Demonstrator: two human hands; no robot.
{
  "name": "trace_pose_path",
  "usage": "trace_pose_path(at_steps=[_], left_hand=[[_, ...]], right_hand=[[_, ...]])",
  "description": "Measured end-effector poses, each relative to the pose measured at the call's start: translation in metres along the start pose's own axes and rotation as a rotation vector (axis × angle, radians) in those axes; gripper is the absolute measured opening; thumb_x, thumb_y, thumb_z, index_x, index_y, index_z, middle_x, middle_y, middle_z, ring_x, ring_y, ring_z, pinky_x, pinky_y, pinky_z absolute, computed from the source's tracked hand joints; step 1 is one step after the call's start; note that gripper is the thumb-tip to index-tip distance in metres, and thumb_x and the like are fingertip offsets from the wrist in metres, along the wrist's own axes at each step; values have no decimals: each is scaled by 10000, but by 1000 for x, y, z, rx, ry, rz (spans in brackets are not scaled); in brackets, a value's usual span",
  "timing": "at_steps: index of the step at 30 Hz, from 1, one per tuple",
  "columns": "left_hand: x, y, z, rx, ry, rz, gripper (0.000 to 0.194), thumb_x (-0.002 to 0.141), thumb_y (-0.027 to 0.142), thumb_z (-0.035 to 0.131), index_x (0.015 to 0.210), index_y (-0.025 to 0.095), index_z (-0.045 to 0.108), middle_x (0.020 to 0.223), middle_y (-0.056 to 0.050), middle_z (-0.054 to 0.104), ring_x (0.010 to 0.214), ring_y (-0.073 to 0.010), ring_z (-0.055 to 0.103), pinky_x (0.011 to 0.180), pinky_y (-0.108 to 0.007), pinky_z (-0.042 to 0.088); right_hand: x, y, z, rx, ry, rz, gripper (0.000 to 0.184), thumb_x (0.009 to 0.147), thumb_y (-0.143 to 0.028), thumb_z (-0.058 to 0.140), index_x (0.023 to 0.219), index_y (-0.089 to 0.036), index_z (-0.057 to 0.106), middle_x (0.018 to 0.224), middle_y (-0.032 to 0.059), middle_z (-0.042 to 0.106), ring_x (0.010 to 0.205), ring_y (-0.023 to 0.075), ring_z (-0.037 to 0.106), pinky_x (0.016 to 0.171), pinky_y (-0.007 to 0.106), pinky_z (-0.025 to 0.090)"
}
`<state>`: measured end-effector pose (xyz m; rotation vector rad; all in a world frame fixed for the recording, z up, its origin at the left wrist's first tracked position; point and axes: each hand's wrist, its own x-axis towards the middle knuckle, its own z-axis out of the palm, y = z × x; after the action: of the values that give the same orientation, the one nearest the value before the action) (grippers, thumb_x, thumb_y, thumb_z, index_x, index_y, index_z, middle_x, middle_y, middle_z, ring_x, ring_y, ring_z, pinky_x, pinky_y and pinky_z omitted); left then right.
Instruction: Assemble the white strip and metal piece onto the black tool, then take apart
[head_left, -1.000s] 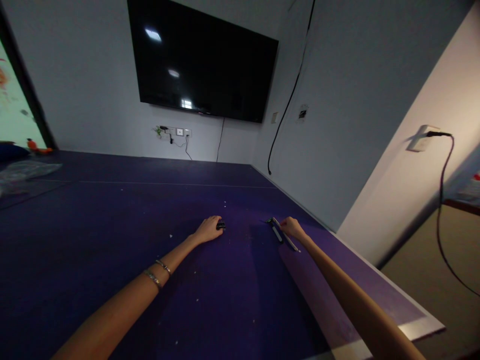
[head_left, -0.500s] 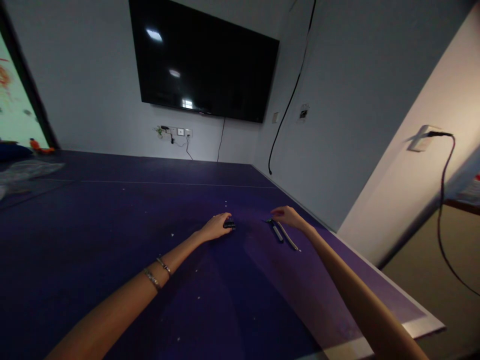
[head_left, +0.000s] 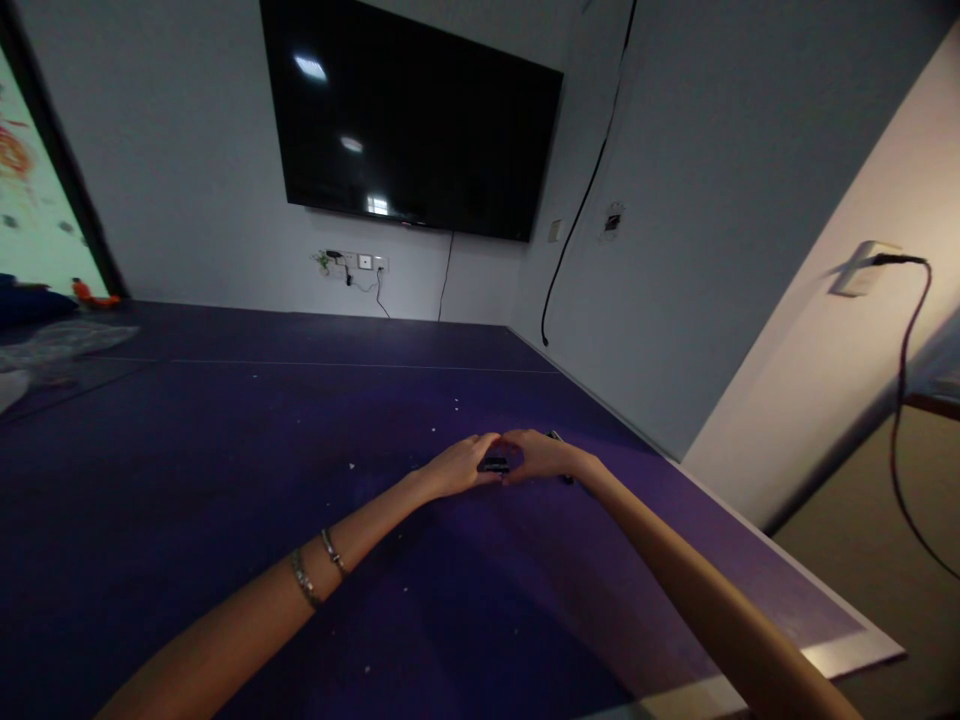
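My left hand [head_left: 457,468] is closed on a small black object [head_left: 493,465] with a ridged-looking edge, held low over the purple tabletop [head_left: 300,440]. My right hand [head_left: 541,456] curls in from the other side, thumb and fingers closed around the object's right end. The fingertips of both hands meet or nearly meet above it. Behind my right hand lies a thin dark tool [head_left: 556,436], mostly covered; only its ends peek out. What kind of object the black piece is cannot be made out.
Small white specks [head_left: 352,466] are scattered over the tabletop. Clear plastic wrapping [head_left: 71,342] lies at the far left. A wide black television [head_left: 420,120] hangs on the wall, and a black cable [head_left: 574,225] dangles near the table's right edge.
My right hand has moved left from beside the slim tools to the black object. My left hand has shifted slightly right with it. The tools are now mostly hidden by my right hand.
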<state>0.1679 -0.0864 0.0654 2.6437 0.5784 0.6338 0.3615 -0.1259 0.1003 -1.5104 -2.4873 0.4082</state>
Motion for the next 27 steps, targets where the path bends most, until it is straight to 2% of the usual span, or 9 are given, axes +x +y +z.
trace_pose_path(at_steps=[8,13,16,19,21,24,27], left_hand=[[0,1,1,-7,22,-19,632,770,389,594,1296,166,324,1262,-140,500,1118,-257,510,909,-345,398],[-2,-11,1,11,67,-86,734,753,493,570,1330,164,260,1356,-153,402,1244,-261,385,1004,-379,320],[-12,-36,-2,24,121,-199,715,793,518,492,1334,128,235,1345,-179,409,1249,-256,383,1020,-387,303],[-29,-69,-7,83,169,-310,650,828,510,420,1322,122,253,1331,-188,423,1238,-255,399,1009,-386,315],[-42,-90,-11,127,198,-385,623,848,503,368,1318,110,257,1303,-191,454,1219,-252,424,998,-379,330],[-60,-113,-15,200,174,-440,608,860,498,323,1312,93,278,1286,-198,473,1201,-261,444,984,-381,342],[-71,-125,-15,281,154,-441,587,870,475,305,1292,67,323,1284,-205,472,1186,-270,455,984,-382,338]], right_hand=[[2,6,1,-51,14,-2,649,602,-437,703,1176,-169,562,1046,94,631,915,212,583,789,316,440],[-6,22,-7,-41,26,80,578,601,-426,701,1124,-204,595,1024,69,634,893,204,581,750,274,434],[-20,51,-17,-38,18,164,571,587,-414,705,1109,-204,609,975,56,642,836,195,585,703,248,430],[-41,91,-27,-25,4,266,561,564,-395,715,1093,-230,628,916,30,646,813,191,577,702,243,423],[-55,118,-32,2,-52,328,549,529,-364,733,1055,-226,657,860,29,650,787,199,577,668,241,425],[-75,154,-35,62,-89,407,570,493,-322,745,1047,-212,668,805,36,648,750,197,580,636,234,433],[-86,178,-34,64,-99,504,638,495,-332,738,1111,-202,636,787,47,637,666,177,571,547,223,426]])
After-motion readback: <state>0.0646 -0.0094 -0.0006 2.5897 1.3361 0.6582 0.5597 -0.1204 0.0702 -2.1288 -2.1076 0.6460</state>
